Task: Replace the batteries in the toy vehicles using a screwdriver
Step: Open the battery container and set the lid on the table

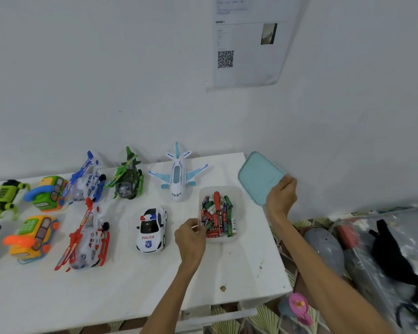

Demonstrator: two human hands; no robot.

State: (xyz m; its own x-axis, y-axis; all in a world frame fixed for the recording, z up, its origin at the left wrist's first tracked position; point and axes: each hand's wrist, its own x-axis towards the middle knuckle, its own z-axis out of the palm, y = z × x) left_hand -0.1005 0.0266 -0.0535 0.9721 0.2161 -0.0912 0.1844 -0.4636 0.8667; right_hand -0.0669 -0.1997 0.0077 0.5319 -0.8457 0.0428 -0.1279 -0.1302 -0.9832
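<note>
Head view: a person's left hand (pixel 191 237) grips the near-left rim of a clear tub (pixel 239 196) of batteries (pixel 217 220), with a red-handled screwdriver (pixel 217 200) lying on top. The right hand (pixel 281 196) pinches a teal lid (pixel 258 174), held past the right edge of the white table (pixel 130 285). Toy vehicles (pixel 87 237) crowd the left side, and a police car (pixel 151 229) sits just beside the left hand. Bare tabletop runs along the near edge.

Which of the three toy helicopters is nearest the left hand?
The red helicopter, in the front row beside the police car; the blue helicopter and green helicopter stand in the back row.
</note>
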